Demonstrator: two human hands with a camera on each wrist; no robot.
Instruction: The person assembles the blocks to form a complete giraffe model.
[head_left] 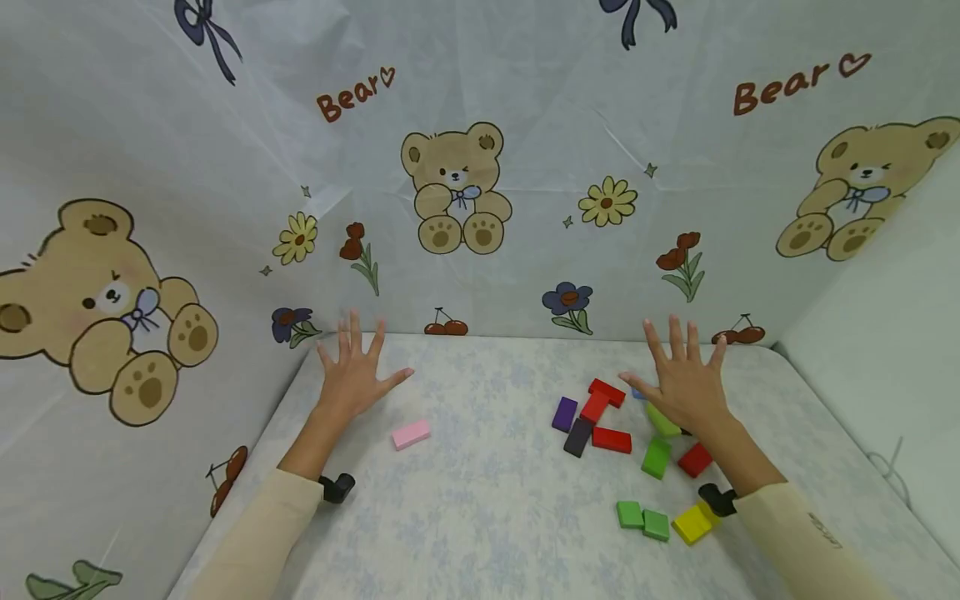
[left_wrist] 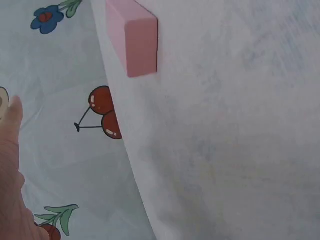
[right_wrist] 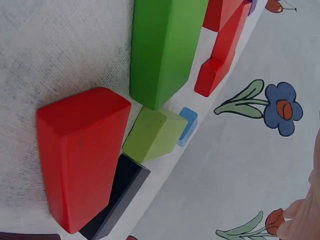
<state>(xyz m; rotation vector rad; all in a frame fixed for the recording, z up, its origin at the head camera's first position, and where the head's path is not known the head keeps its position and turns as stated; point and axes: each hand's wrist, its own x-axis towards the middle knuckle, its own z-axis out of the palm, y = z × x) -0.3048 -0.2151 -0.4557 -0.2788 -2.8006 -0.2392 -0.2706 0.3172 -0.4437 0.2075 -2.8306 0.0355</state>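
Observation:
My left hand (head_left: 351, 379) is held with fingers spread above the table's left side, holding nothing; a pink block (head_left: 411, 434) lies to its lower right. In the left wrist view the pink block (left_wrist: 141, 45) is near the top, with part of the hand (left_wrist: 10, 175) at the left edge. My right hand (head_left: 686, 387), fingers also spread and holding nothing, is over the right-hand blocks and partly hides a blue block and a light green block (head_left: 663, 421). The right wrist view shows a red block (right_wrist: 85, 155), a green block (right_wrist: 165, 45) and a black block (right_wrist: 117, 200).
Left of the right hand lie a purple block (head_left: 565, 414), a black block (head_left: 578, 437) and several red blocks (head_left: 612, 440). Nearer the front are two green blocks (head_left: 656, 526) and yellow blocks (head_left: 695, 523). A bear-printed sheet (head_left: 480, 292) hangs behind the table.

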